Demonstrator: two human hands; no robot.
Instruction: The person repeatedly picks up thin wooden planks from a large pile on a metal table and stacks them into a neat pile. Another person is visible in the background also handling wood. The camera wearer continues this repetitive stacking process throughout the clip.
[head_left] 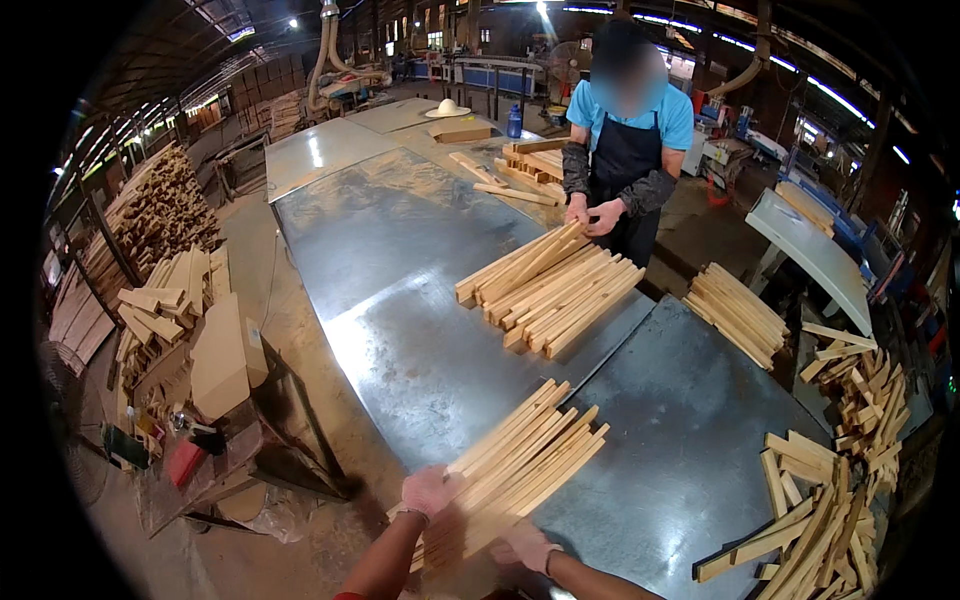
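A bundle of pale wooden strips (520, 450) lies slantwise on the metal-topped table in front of me, its far ends uneven. Against its left side, my left hand (432, 492), in a pinkish glove, is closed on the strips and a little blurred. Near the close end, my right hand (525, 547), gloved alike, grips the bundle's right edge; its fingertips are partly hidden. Across the table a co-worker's gloved hands (592, 214) hold the ends of some strips above another row of wooden strips (565, 290).
The metal tabletop (400, 330) extends away from me. More strips (738, 312) lie to the right, with a jumbled wood pile (820, 510) nearer. Left stands a cluttered bench (225, 465) beside stacked offcuts (165, 305). A blue bottle (515, 121) and pale hat (448, 108) sit at the back.
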